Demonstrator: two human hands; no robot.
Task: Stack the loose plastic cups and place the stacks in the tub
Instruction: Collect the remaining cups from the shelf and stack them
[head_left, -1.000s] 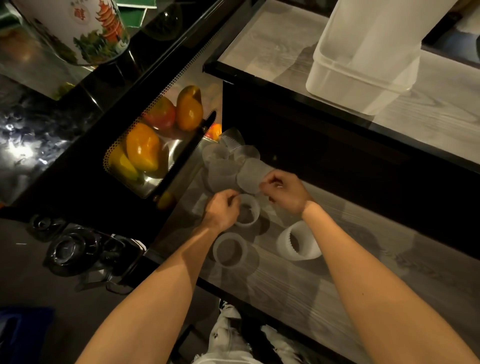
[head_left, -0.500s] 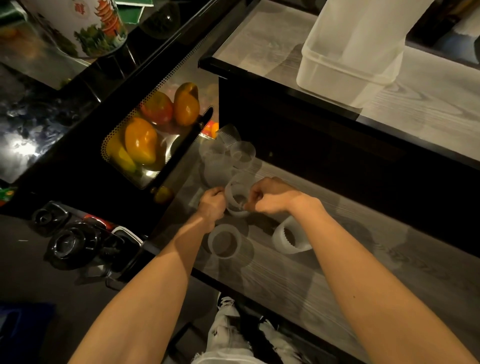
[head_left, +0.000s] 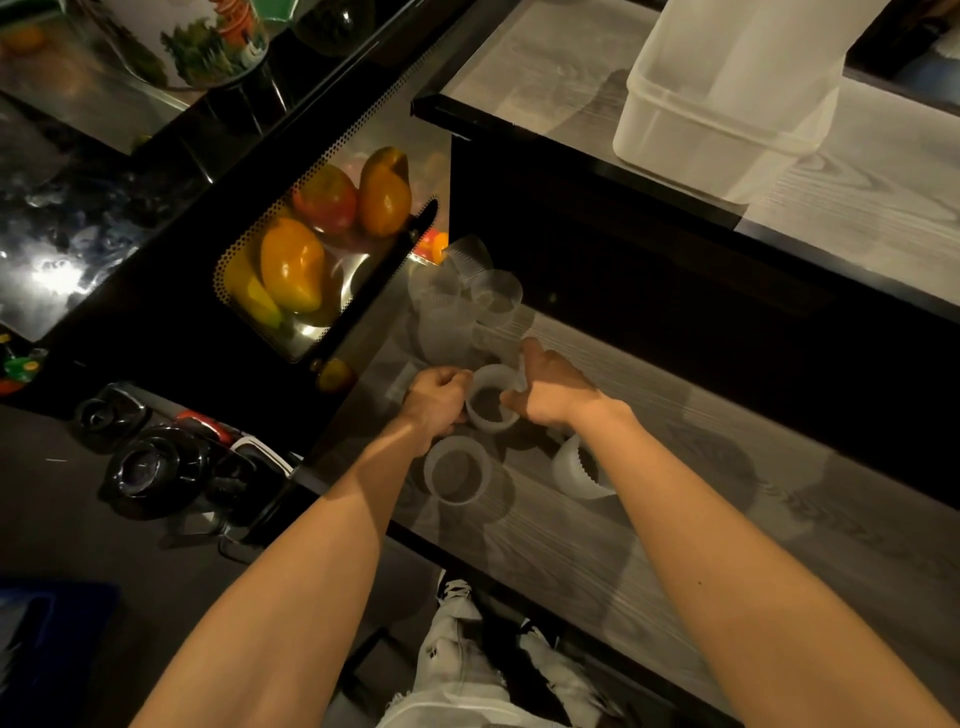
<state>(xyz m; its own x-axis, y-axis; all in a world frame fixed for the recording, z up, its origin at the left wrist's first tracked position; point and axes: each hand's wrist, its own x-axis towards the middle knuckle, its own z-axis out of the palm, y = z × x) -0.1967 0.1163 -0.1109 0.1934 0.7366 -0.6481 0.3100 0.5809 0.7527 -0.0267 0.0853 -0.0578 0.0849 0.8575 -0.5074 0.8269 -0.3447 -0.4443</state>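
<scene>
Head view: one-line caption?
The left hand and right hand grip one translucent cup on the lower shelf; the tub sits above.

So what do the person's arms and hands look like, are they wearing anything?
The left arm and the right arm are bare, with no sleeves in view. The left grip and the right grip are bare hands: no gloves, and no rings, watch or bracelet that I can see. Lower down, pale trousers show.

Bare left arm (head_left: 291, 571) and right arm (head_left: 727, 561), bare left hand (head_left: 434, 402) and right hand (head_left: 553, 389), pale whitish trousers (head_left: 457, 670) with dark scuffed patches, dark shoes (head_left: 453, 591) with white laces or trim
</scene>
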